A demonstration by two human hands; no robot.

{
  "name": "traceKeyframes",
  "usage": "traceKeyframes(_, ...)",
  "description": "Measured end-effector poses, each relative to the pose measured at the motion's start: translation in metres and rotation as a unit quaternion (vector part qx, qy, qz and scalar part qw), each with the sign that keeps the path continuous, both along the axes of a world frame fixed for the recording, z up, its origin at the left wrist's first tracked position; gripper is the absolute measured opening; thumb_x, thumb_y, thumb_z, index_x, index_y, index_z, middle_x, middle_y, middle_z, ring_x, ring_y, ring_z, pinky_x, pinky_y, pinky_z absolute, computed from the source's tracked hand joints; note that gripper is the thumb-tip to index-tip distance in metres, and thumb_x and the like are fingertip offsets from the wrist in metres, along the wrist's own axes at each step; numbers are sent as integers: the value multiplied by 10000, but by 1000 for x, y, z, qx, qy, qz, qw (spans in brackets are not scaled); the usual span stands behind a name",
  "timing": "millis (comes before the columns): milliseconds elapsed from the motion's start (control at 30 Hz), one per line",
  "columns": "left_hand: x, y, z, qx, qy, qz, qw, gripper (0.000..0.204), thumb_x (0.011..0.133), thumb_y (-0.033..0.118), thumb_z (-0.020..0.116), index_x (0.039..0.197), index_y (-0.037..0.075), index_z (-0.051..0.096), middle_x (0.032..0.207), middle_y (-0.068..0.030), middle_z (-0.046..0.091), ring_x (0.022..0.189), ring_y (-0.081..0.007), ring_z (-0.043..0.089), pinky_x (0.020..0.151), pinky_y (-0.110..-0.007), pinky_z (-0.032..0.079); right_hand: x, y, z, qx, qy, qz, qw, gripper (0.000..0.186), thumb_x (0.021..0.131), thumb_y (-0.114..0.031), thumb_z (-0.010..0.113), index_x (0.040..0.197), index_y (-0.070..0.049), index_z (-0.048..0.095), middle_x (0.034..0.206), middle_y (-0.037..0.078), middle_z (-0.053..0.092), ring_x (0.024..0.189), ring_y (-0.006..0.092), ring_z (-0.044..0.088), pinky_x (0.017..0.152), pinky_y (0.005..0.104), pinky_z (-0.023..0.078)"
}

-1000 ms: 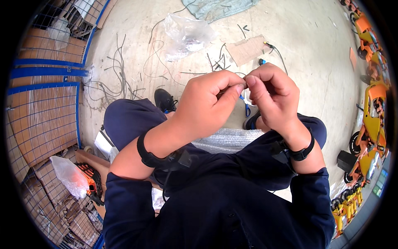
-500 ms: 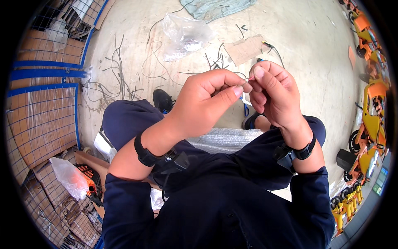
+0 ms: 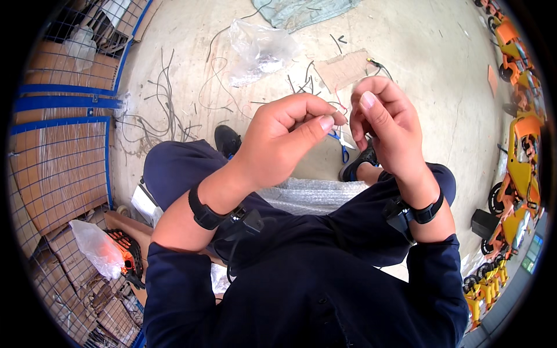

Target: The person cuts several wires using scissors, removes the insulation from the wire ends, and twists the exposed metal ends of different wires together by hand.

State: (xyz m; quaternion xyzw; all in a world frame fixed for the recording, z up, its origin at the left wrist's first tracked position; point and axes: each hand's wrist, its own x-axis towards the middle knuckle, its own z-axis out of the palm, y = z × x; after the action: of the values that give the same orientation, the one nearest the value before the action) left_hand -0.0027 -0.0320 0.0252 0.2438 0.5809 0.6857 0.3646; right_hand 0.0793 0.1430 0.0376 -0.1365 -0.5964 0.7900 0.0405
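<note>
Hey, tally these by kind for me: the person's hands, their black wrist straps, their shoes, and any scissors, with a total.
Hands, left hand and right hand: 2
Black wrist straps: 2
Shoes: 2
Blue-handled scissors: 1
Total: 7

A pale floor (image 3: 438,107) is stretching across the middle, and soft light is shining on it. Some dark marks are showing there. On the left, a blue cage (image 3: 64,101) is standing, and brown cardboard (image 3: 69,165) is sitting behind its thin bars. On the right, yellow and orange machines (image 3: 524,139) with black wheels are standing in a row. Below, something like a window (image 3: 530,260) is glowing.
</note>
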Motion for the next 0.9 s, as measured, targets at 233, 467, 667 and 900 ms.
traceKeyframes(233, 2, 11, -24, 18, 238, 110, 965, 200, 919, 67, 605, 1102, 12, 666, 759, -7, 631, 666, -74, 544, 560, -235, 433, 6, -5, -13, 102, 0, 31, 994, 205, 944, -227, 623, 943, -22, 634, 811, 2, 645, 708, 53, 576, 614, 201, 454)
traceKeyframes(467, 5, 10, -25, -107, 530, 94, 836, 334, 846, 38, 624, 1179, 51, 637, 762, -83, 633, 643, -231, 593, 560, -308, 468, 1, 1, -16, 69, -78, 65, 992, 247, 944, -261, 619, 903, -22, 665, 854, 9, 672, 742, 56, 571, 635, 208, 458)
traceKeyframes(667, 1, 8, -15, -59, 421, 46, 904, 349, 880, 54, 607, 1228, 24, 604, 833, -93, 658, 682, -197, 614, 611, -302, 482, 1, 2, -15, 58, -27, 63, 996, 175, 938, -181, 623, 916, -8, 642, 853, 25, 663, 687, 73, 535, 636, 233, 454)
traceKeyframes(900, -4, 5, -8, -47, 383, 57, 921, 217, 862, 99, 669, 1062, 14, 667, 840, -83, 643, 665, -159, 584, 601, -276, 467, 2, -3, -18, 402, 182, 74, 894, 54, 878, -2, 596, 922, 1, 565, 798, 104, 561, 705, 251, 555, 651, 319, 456)
